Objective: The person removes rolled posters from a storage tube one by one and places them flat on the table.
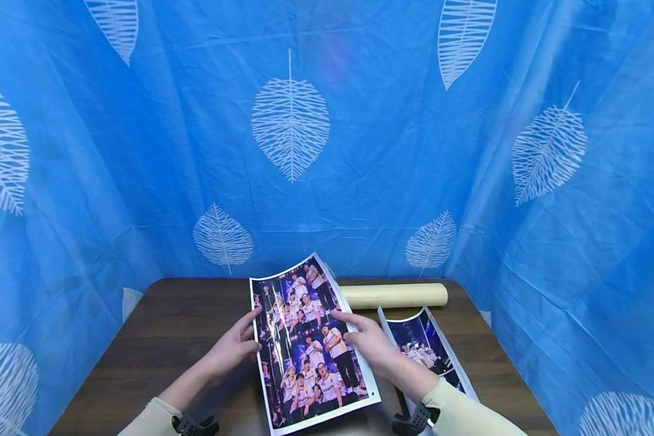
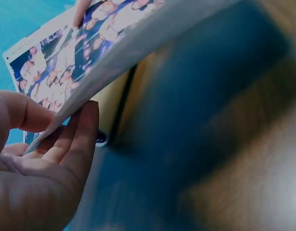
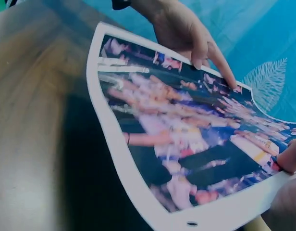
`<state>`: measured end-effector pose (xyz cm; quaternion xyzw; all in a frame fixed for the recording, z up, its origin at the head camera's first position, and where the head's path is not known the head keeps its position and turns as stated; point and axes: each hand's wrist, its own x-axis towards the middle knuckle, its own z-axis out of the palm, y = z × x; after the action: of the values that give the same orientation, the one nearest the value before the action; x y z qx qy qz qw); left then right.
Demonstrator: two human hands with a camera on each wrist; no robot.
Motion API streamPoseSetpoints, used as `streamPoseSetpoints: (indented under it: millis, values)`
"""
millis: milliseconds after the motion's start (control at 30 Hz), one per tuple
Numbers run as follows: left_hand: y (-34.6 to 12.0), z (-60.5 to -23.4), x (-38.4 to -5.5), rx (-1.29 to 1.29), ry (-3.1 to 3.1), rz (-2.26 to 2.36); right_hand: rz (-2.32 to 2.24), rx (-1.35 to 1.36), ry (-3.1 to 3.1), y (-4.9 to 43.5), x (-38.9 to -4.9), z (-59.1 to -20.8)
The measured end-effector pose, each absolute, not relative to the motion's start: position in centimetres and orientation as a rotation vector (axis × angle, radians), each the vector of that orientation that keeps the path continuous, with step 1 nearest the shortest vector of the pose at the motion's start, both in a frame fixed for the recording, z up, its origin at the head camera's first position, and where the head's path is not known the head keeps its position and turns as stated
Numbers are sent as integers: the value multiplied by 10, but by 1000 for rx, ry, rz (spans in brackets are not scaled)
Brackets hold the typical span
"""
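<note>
A glossy photo print (image 1: 305, 345) with a white border, showing two group pictures one above the other, is held up tilted over the table. My left hand (image 1: 231, 345) pinches its left edge, thumb on the printed face and fingers behind, as the left wrist view shows of the hand (image 2: 47, 163) and the sheet (image 2: 100, 53). On the opposite edge my right hand (image 1: 373, 342) grips the print, with its thumb on the face; its fingers are hidden underneath. In the right wrist view the print (image 3: 186, 125) bows, its near corner hanging free with a small dark mark.
Behind the print, a pale cream roll (image 1: 395, 295) lies along the back of the dark wooden table (image 1: 169, 327). Another curled photo print (image 1: 427, 348) rests on the right, partly behind my right forearm. A blue leaf-patterned curtain (image 1: 360, 181) surrounds the table's back and sides.
</note>
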<state>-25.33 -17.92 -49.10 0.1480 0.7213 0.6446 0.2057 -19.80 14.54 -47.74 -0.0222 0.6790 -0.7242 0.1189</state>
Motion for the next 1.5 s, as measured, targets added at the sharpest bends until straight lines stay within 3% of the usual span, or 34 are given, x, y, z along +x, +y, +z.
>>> streamPoseSetpoints:
  millis: [633,1067,1500]
  values:
    - [-183,-515,-255,571,1613,1795,-2106,-24,1720,179,-184,-494]
    - [-166,-537,-247,539,1870,1466,-1466,-95,2329,177,-172,-508]
    - [-136,-518,-239,688,2491,784,-885,-52,2515,170,-175,-510]
